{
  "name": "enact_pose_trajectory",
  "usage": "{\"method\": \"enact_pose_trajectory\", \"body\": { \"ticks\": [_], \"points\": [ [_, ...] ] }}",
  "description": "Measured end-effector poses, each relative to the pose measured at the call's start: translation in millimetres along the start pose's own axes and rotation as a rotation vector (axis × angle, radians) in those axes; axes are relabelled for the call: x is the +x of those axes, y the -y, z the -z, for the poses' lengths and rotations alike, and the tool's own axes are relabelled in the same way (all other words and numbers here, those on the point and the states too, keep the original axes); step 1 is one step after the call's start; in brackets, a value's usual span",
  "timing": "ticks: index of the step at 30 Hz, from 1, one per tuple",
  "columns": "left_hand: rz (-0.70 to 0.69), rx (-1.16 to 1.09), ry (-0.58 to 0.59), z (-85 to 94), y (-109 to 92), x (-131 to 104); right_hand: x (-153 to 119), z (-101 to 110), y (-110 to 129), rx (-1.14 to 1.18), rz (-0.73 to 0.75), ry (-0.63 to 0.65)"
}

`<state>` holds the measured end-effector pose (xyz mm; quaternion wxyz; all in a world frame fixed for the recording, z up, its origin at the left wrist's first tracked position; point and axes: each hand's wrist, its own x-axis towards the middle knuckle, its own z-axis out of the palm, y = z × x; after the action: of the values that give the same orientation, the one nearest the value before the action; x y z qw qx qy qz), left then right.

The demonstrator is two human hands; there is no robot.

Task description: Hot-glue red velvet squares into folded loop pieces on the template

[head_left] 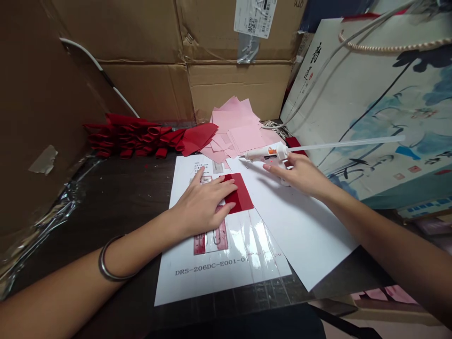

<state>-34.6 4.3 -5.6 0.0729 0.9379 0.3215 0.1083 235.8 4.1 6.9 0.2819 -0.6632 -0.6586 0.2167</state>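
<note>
My left hand [206, 205] lies flat with its fingers spread, the fingertips resting on a dark red square of fabric or paper [243, 193]. Beneath it is a printed sheet [183, 287] with red pictures and lettering, partly covered by my palm. In my right hand [300, 174] is a white hot glue gun [264, 153], its fingers wrapped round the handle. The nozzle points left, above the far end of a blank white sheet [300, 240]. A long clear glue stick [353, 142] sticks out of the gun's back to the right.
Pink square pieces [243, 132] lie heaped at the back. Folded red fabric pieces [141, 136] are piled to their left. Cardboard [233, 89] walls the back and left. A large printed paper bag [370, 113] stands at right, with a grey cable [325, 70] hanging before it.
</note>
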Motion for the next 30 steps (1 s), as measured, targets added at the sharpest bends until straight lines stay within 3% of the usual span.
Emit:
{"method": "enact_pose_trajectory", "body": {
  "ticks": [6, 11, 30],
  "points": [
    [0.003, 0.028, -0.021, 3.2, 0, 1, 3, -2, -10, 0.097, 0.067, -0.012],
    [0.003, 0.026, -0.001, 3.9, -1, 2, -10, 11, 3, 0.175, 0.091, 0.122],
    [-0.006, 0.049, 0.037, 2.5, -1, 4, -19, 6, 23, -0.100, 0.171, 0.111]
  ]
}}
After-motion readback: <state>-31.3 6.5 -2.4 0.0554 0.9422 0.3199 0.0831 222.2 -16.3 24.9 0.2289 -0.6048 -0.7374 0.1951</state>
